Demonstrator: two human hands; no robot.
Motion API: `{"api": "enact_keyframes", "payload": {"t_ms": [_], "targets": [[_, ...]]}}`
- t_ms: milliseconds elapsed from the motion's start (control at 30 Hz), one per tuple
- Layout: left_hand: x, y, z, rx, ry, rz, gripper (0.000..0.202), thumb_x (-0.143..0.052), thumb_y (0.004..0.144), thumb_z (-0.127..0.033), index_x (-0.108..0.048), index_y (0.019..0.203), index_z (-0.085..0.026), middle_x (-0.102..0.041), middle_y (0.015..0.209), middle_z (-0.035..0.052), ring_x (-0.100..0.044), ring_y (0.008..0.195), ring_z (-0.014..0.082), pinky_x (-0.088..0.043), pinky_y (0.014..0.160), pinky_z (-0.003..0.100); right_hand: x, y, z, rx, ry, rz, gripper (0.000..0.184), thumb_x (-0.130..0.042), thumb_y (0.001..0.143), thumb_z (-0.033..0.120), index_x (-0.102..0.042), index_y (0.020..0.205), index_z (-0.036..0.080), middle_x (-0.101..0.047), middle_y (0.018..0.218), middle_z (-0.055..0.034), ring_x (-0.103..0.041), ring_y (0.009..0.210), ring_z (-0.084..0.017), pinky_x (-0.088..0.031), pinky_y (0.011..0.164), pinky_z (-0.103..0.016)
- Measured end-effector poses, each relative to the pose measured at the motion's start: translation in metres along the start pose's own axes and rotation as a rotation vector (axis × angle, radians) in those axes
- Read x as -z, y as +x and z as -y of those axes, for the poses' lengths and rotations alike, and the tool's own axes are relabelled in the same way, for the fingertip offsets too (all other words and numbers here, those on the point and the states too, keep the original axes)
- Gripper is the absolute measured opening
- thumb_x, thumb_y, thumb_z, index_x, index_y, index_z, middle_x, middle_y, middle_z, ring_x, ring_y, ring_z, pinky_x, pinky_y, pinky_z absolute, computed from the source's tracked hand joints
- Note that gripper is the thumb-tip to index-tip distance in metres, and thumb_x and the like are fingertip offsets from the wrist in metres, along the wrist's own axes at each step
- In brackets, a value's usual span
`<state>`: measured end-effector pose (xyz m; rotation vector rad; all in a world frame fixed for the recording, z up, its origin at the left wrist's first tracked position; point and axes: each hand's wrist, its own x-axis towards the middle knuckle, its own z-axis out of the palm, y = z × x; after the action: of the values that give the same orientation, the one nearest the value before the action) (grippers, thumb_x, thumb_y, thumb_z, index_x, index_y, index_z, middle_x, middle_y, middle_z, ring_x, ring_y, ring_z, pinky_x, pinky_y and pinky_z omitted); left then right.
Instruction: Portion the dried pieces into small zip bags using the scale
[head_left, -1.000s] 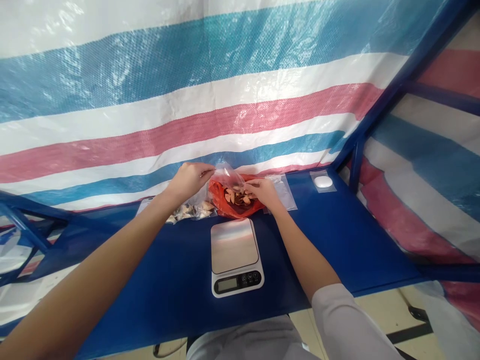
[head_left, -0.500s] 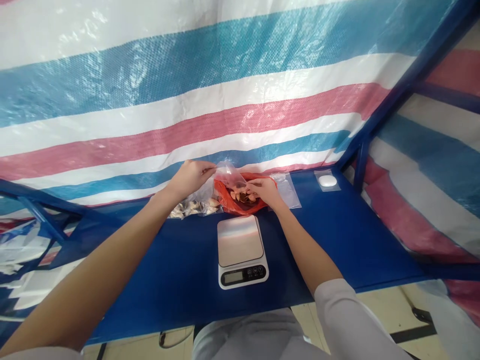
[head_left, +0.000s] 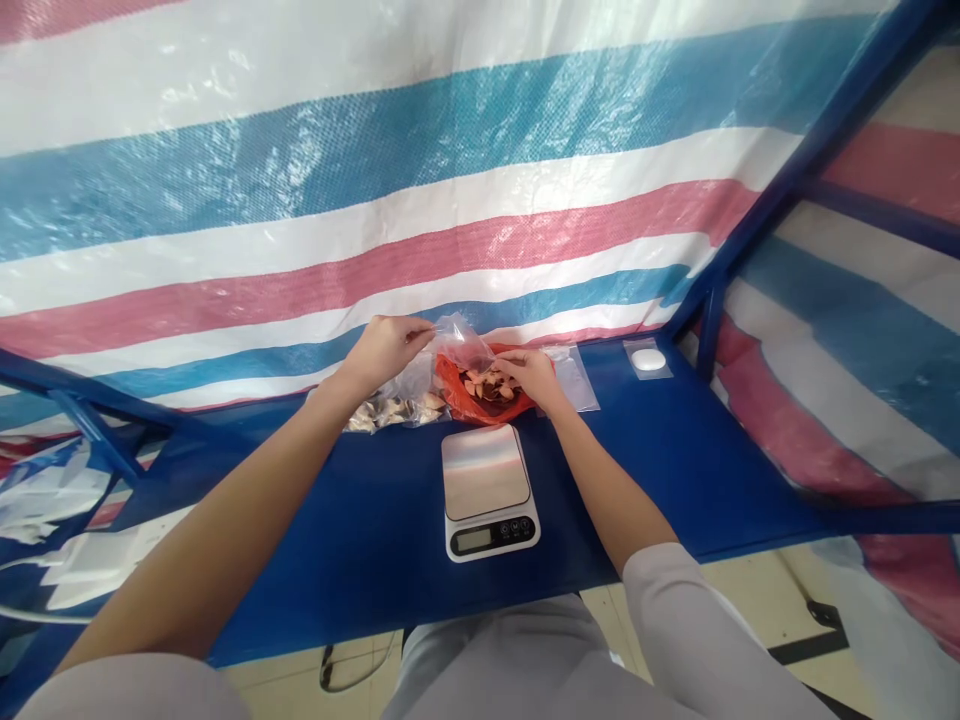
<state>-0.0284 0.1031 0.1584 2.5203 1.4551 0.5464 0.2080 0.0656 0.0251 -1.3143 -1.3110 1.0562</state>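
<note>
Blue table (head_left: 675, 470) across mid-frame, striped tarp (head_left: 375, 200) behind as wall. Left hand (head_left: 386, 345), upper centre: thumb and fingertips pinched on the rim of a clear bag (head_left: 461, 345), held up off the table, crumpled. Right hand (head_left: 529, 375) just right of it: fingers curled down into a red bag (head_left: 487, 400), touching orange-brown pieces (head_left: 480, 383) inside; whether pinching any, cannot tell. Red bag on the table, below and touching the clear bag. Left of it, second bag (head_left: 397, 408), clear, full of pale pieces. Right of the right hand, flat bags (head_left: 574, 375), see-through, lying flat. Farther right, small pouch (head_left: 649, 360) with a white thing inside. Nearer the body, scale (head_left: 489, 490), platform bare. Blue metal frame (head_left: 712, 300) at the right corner.
</note>
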Motion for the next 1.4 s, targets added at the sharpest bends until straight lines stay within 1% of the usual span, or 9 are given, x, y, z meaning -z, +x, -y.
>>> {"api": "enact_keyframes", "payload": {"t_ms": [400, 567, 700, 800, 933, 1067, 1200, 1300, 1400], "targets": [[0.001, -0.006, -0.007, -0.078, -0.093, 0.039, 0.03, -0.057, 0.089, -0.042, -0.08, 0.093, -0.022, -0.081, 0.099, 0.0063, -0.073, 0.09, 0.0244, -0.054, 0.089, 0.034, 0.011, -0.019, 0.003, -0.165, 0.317, -0.008, 0.01, -0.076, 0.078, 0.026, -0.078, 0.083, 0.017, -0.079, 0.077, -0.004, -0.076, 0.072, -0.021, -0.066, 0.076, -0.034], [-0.008, -0.007, -0.011, -0.108, -0.128, 0.011, 0.029, -0.058, 0.089, -0.04, -0.079, 0.086, -0.02, -0.08, 0.09, 0.0065, -0.07, 0.079, 0.022, -0.051, 0.079, 0.032, 0.013, -0.026, 0.007, -0.192, 0.326, -0.015, 0.013, -0.081, 0.076, 0.027, -0.078, 0.083, 0.017, -0.079, 0.075, -0.0025, -0.076, 0.069, -0.018, -0.066, 0.076, -0.031], [-0.01, -0.01, -0.014, -0.1, -0.15, 0.015, 0.027, -0.06, 0.087, -0.038, -0.079, 0.084, -0.02, -0.08, 0.088, 0.0054, -0.069, 0.078, 0.0214, -0.05, 0.08, 0.031, 0.016, -0.032, 0.008, -0.187, 0.274, -0.005, 0.012, -0.081, 0.078, 0.028, -0.079, 0.084, 0.018, -0.078, 0.07, -0.0023, -0.076, 0.068, -0.018, -0.065, 0.07, -0.027], [-0.009, -0.014, -0.016, -0.09, -0.174, 0.01, 0.026, -0.061, 0.086, -0.039, -0.079, 0.084, -0.02, -0.08, 0.087, 0.0043, -0.069, 0.079, 0.0217, -0.05, 0.08, 0.031, 0.02, -0.036, 0.004, -0.162, 0.279, 0.019, 0.016, -0.08, 0.078, 0.031, -0.079, 0.086, 0.018, -0.08, 0.077, -0.0042, -0.078, 0.077, -0.02, -0.064, 0.07, -0.026], [-0.013, -0.022, -0.016, -0.036, -0.226, -0.046, 0.025, -0.063, 0.084, -0.038, -0.079, 0.081, -0.02, -0.08, 0.086, 0.0039, -0.07, 0.081, 0.0222, -0.049, 0.08, 0.03, 0.021, -0.04, -0.005, -0.185, 0.291, -0.036, 0.026, -0.083, 0.076, 0.039, -0.079, 0.09, 0.017, -0.081, 0.084, -0.0072, -0.079, 0.091, -0.024, -0.064, 0.069, -0.026], [-0.024, -0.032, -0.017, 0.096, -0.332, -0.155, 0.027, -0.062, 0.083, -0.038, -0.08, 0.084, -0.018, -0.08, 0.087, 0.0055, -0.07, 0.082, 0.0234, -0.05, 0.078, 0.03, 0.014, -0.048, -0.004, -0.183, 0.286, -0.043, 0.038, -0.085, 0.072, 0.048, -0.079, 0.094, 0.017, -0.081, 0.092, -0.009, -0.078, 0.1, -0.026, -0.064, 0.068, -0.025], [-0.035, -0.042, -0.019, 0.173, -0.478, -0.204, 0.027, -0.065, 0.081, -0.041, -0.081, 0.084, -0.019, -0.081, 0.09, 0.0047, -0.071, 0.086, 0.0249, -0.053, 0.079, 0.03, 0.001, -0.054, 0.005, -0.081, 0.265, -0.028, 0.047, -0.083, 0.07, 0.057, -0.08, 0.099, 0.02, -0.081, 0.094, -0.0062, -0.077, 0.1, -0.028, -0.066, 0.07, -0.031], [-0.039, -0.048, -0.018, 0.204, -0.563, -0.219, 0.028, -0.068, 0.08, -0.044, -0.081, 0.084, -0.019, -0.081, 0.089, 0.0039, -0.071, 0.087, 0.0252, -0.053, 0.08, 0.03, -0.005, -0.056, 0.008, -0.012, 0.26, -0.023, 0.048, -0.081, 0.069, 0.062, -0.081, 0.094, 0.021, -0.081, 0.092, -0.005, -0.076, 0.098, -0.028, -0.066, 0.073, -0.034], [-0.043, -0.052, -0.012, 0.236, -0.605, -0.225, 0.028, -0.069, 0.08, -0.044, -0.08, 0.082, -0.018, -0.08, 0.087, 0.0036, -0.071, 0.085, 0.0242, -0.053, 0.079, 0.03, -0.004, -0.055, 0.004, -0.018, 0.266, -0.02, 0.048, -0.083, 0.066, 0.063, -0.08, 0.087, 0.021, -0.08, 0.088, -0.0053, -0.075, 0.095, -0.028, -0.066, 0.075, -0.036]]}}
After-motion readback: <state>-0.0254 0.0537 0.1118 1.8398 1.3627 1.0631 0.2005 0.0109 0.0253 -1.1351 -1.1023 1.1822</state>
